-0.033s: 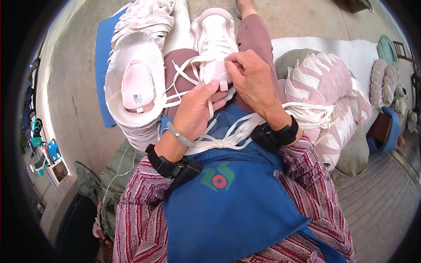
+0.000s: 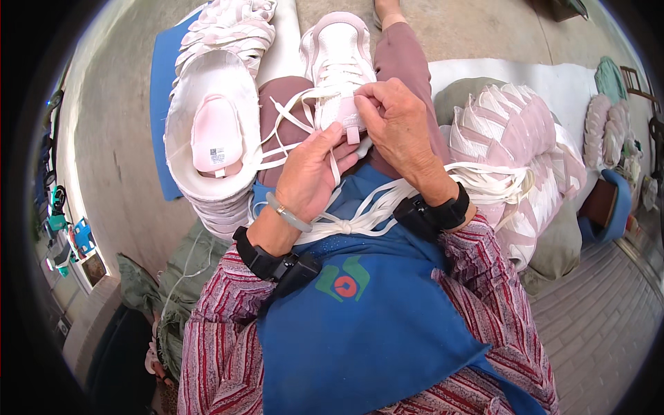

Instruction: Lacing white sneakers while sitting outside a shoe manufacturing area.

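A white and pink shoe upper [image 2: 339, 52] lies across my lap with its toe pointing away from me. Its pink tongue [image 2: 350, 111] sits between my hands. My left hand [image 2: 308, 173] is closed at the tongue's near left corner, thumb on top and fingers partly hidden below, with a strand of lace running past them. At the tongue's right edge, my right hand [image 2: 401, 131] pinches with thumb and curled forefinger. A loose white shoelace [image 2: 294, 114] loops out to the left of the upper. What lies under the fingertips is hidden.
Nested shoe uppers [image 2: 213, 197] stand at left, the front one showing a pink insole-shaped piece. More stacked uppers [image 2: 508, 131] lie at right. A bundle of white laces [image 2: 353, 225] crosses my blue apron [image 2: 360, 325]. A blue chair [image 2: 612, 207] stands far right.
My left hand has shifted very slightly, its wrist moving a little to the right. The right hand and the shoe upper look the same.
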The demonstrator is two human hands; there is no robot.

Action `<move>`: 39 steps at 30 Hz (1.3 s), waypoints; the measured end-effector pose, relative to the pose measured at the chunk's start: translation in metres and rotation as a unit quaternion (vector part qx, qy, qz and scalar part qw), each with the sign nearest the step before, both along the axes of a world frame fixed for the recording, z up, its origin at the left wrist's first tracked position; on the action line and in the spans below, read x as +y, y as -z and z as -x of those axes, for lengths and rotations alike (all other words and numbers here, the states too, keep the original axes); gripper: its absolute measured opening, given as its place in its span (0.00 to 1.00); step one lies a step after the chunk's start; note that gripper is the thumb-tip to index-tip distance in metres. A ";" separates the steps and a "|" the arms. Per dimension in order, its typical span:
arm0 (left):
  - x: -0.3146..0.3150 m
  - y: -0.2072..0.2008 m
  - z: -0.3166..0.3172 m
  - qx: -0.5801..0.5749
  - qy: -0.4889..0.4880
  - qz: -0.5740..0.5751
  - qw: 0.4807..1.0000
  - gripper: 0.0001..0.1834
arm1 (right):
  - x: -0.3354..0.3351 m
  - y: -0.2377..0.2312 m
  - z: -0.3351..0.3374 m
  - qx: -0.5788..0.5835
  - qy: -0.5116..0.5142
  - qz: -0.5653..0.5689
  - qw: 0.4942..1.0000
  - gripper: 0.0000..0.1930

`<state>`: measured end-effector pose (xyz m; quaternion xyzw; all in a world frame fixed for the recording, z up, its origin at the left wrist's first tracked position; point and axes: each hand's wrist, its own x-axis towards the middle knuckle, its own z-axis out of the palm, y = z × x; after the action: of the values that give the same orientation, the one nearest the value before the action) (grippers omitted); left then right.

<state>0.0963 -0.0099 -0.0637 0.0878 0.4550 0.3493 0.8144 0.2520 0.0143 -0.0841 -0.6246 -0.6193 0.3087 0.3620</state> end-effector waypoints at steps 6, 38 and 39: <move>0.007 0.009 -0.022 -0.126 -0.166 0.070 0.975 0.22 | 0.003 0.008 0.006 0.030 0.030 -0.035 0.998 0.06; -0.008 -0.001 0.017 -0.029 0.056 0.091 0.994 0.16 | 0.029 -0.017 -0.032 0.553 0.115 0.057 0.823 0.07; -0.008 -0.006 0.027 -0.028 0.093 0.066 0.993 0.15 | 0.027 -0.019 -0.024 0.593 0.095 0.089 0.795 0.07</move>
<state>0.0689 -0.0176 -0.0579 0.0658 0.4440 0.2437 0.8597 0.2762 0.0417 -0.0654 -0.4046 -0.1905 0.6361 0.6288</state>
